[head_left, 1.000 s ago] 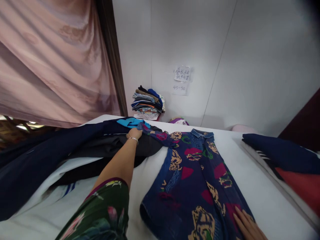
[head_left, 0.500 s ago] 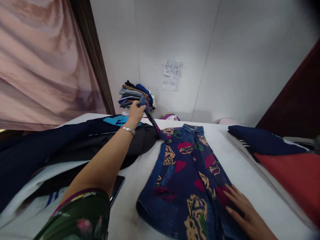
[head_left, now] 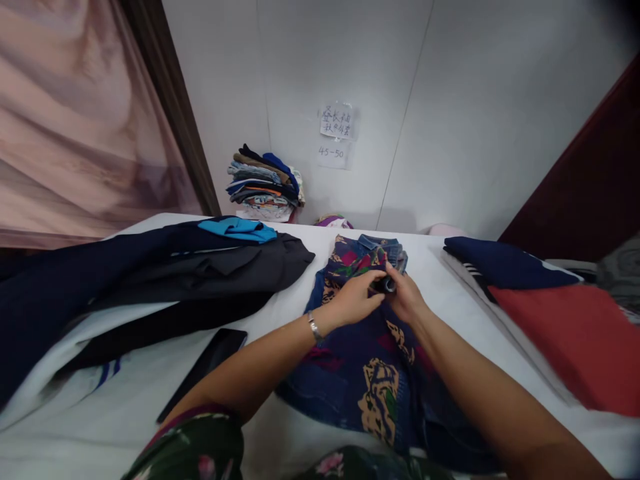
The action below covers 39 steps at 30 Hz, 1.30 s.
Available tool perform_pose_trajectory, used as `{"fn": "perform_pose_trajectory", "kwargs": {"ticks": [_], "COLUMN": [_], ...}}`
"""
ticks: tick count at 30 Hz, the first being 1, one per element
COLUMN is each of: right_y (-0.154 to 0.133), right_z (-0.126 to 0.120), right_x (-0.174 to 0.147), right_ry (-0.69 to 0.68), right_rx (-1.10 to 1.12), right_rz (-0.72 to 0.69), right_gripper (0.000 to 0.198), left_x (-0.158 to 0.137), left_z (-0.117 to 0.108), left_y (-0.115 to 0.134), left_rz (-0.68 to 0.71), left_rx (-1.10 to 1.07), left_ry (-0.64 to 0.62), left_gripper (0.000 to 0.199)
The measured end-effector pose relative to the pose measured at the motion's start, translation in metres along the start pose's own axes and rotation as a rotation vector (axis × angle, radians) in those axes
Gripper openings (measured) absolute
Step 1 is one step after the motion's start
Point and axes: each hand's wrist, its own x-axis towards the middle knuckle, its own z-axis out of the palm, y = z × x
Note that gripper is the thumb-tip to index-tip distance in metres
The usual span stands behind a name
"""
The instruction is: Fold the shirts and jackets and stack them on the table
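A patterned denim jacket (head_left: 345, 393) in dark blue, with tan and magenta prints, lies on the white table, its collar at the far end. One sleeve (head_left: 357, 263) is folded across the chest below the collar. Above the middle of the jacket, my left hand (head_left: 361, 298) and my right hand (head_left: 407, 297) meet at that sleeve's cuff. The fingers of both are closed on the cuff (head_left: 389, 285), whose dark opening shows between them. The lower right of the jacket is partly behind my right forearm.
Unfolded dark garments (head_left: 210, 273) spread over the table's left side, beside a black tablet or phone (head_left: 207, 363). Folded clothes (head_left: 565, 333) lie on the right. A stack of folded clothes (head_left: 265, 180) stands by the wall, left of paper signs (head_left: 336, 133).
My left hand has brought the lifted sleeve from the far left across the jacket's chest. My right hand has left the lower right side and joined it at the cuff.
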Motion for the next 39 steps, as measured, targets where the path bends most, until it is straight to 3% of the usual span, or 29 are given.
{"fn": "perform_pose_trajectory", "kwargs": {"ticks": [3, 7, 9, 12, 17, 20, 25, 28, 31, 36, 39], "right_y": [-0.003, -0.030, -0.046, -0.070, -0.104, -0.125, -0.160, -0.179, -0.192, -0.196, -0.191], "right_z": [-0.006, -0.010, -0.008, -0.003, -0.001, -0.006, -0.022, -0.036, -0.051, -0.068, -0.070], "right_x": [0.004, 0.019, 0.033, 0.057, 0.091, 0.105, 0.117, 0.119, 0.119, 0.109, 0.100], "right_ry": [0.034, 0.003, -0.001, 0.004, 0.038, 0.066, 0.135, 0.184, 0.252, 0.318, 0.315], "right_rx": [0.033, 0.070, 0.077, 0.066, 0.014, -0.014, -0.032, -0.058, -0.093, -0.232, -0.388], "right_rz": [0.064, 0.055, 0.040, 0.009, -0.078, -0.112, -0.162, -0.206, -0.252, -0.277, -0.276], "right_gripper": [0.010, 0.010, 0.014, 0.017, 0.017, 0.018, 0.019, 0.017, 0.014, 0.012, 0.009], "left_x": [-0.038, -0.094, -0.116, -0.134, -0.137, -0.133, -0.113, -0.088, -0.058, -0.027, -0.028], "left_z": [-0.020, -0.045, -0.047, -0.044, -0.038, -0.036, -0.030, -0.013, 0.022, 0.096, 0.120], "left_y": [-0.033, -0.075, -0.086, -0.089, -0.083, -0.077, -0.041, -0.015, -0.001, 0.004, 0.008], "left_rz": [-0.088, -0.510, -0.669, -0.789, -0.824, -0.759, -0.615, -0.472, -0.404, -0.544, -0.613], "left_rx": [0.042, 0.286, 0.335, 0.321, 0.253, 0.032, -0.216, -0.199, -0.219, -0.261, -0.288], "left_ry": [0.079, 0.059, 0.017, -0.010, -0.099, -0.116, -0.156, -0.221, -0.315, -0.446, -0.509], "left_gripper": [0.036, 0.041, 0.050, 0.054, 0.036, 0.024, 0.020, 0.015, 0.017, 0.024, 0.028]}}
